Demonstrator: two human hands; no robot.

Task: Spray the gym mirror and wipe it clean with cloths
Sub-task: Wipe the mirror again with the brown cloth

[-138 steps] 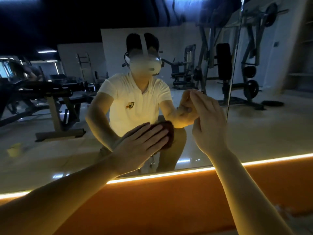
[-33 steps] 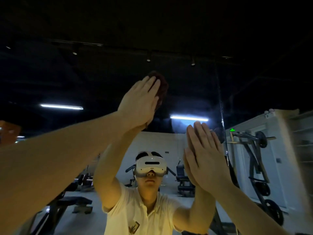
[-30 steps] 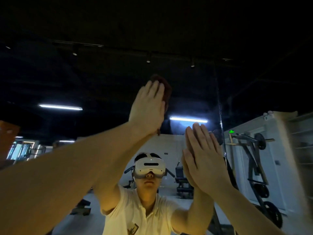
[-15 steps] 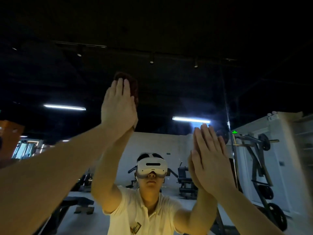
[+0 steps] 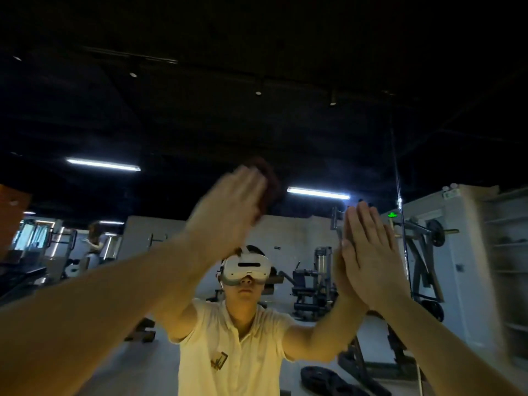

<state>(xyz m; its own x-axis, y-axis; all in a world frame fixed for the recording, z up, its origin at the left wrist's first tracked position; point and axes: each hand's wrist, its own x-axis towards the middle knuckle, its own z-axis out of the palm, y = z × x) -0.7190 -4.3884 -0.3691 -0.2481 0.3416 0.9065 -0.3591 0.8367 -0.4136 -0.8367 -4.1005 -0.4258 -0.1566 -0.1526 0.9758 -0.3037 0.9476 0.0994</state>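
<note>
The gym mirror [image 5: 171, 110] fills the view, and I face it closely. My left hand [image 5: 228, 207] is raised and blurred by motion, its straight fingers pressing a dark brown cloth [image 5: 270, 184] flat against the glass above my reflected head. Only the cloth's upper right edge shows past the fingers. My right hand [image 5: 368, 252] lies flat on the mirror to the right, fingers straight and together, holding nothing. It meets its own reflection palm to palm. No spray bottle is in view.
A vertical seam [image 5: 397, 195] between mirror panels runs just right of my right hand. The glass reflects weight machines [image 5: 311, 284], a plate-loaded rack [image 5: 428, 252], ceiling strip lights [image 5: 103, 164] and another person [image 5: 94, 244] far left.
My left hand has swept the cloth to the right and down across the glass since half a second ago. My right hand stays flat in nearly the same spot.
</note>
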